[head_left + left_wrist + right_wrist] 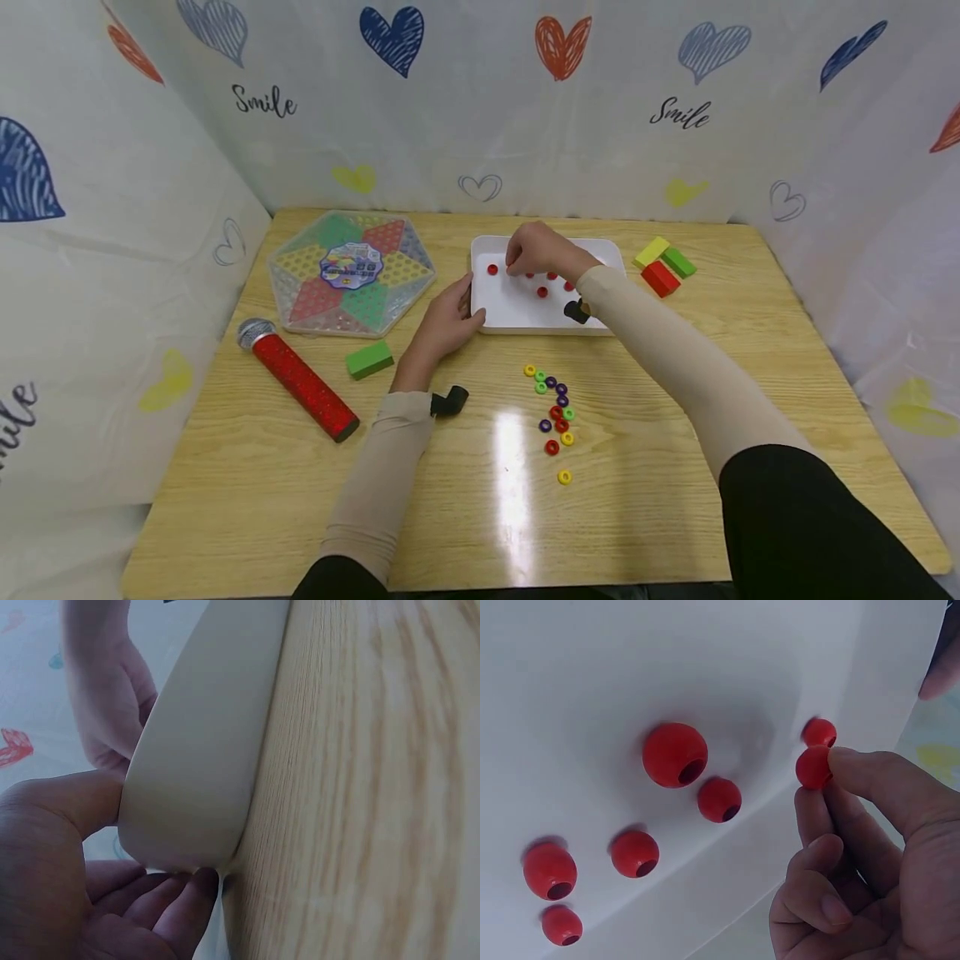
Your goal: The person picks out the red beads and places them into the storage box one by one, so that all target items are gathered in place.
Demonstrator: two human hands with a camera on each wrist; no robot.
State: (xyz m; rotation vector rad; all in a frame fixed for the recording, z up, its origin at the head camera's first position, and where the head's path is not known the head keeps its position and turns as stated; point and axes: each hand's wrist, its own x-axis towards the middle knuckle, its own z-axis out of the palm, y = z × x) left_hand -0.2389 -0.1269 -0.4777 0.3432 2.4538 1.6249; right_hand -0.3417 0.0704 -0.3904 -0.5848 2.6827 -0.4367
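Observation:
A white tray (517, 313) stands at the back middle of the table with several red beads (675, 754) inside. My right hand (545, 250) is over the tray and pinches one red bead (812, 767) between thumb and fingertips. Another red bead (820, 732) lies just behind it. At the tray's left front corner, my left hand (447, 321) grips the tray, its thumb at the front side and its fingers along the left wall. Up close in the left wrist view, its fingers (176, 907) curl at the corner of the tray wall (199, 742).
Loose yellow, green, purple and red rings (562, 425) lie in front of the tray. Left are a boxed hexagonal board game (315, 250), a green block (369, 360) and a red microphone (303, 383). Right of the tray sit yellow, green and red blocks (661, 278).

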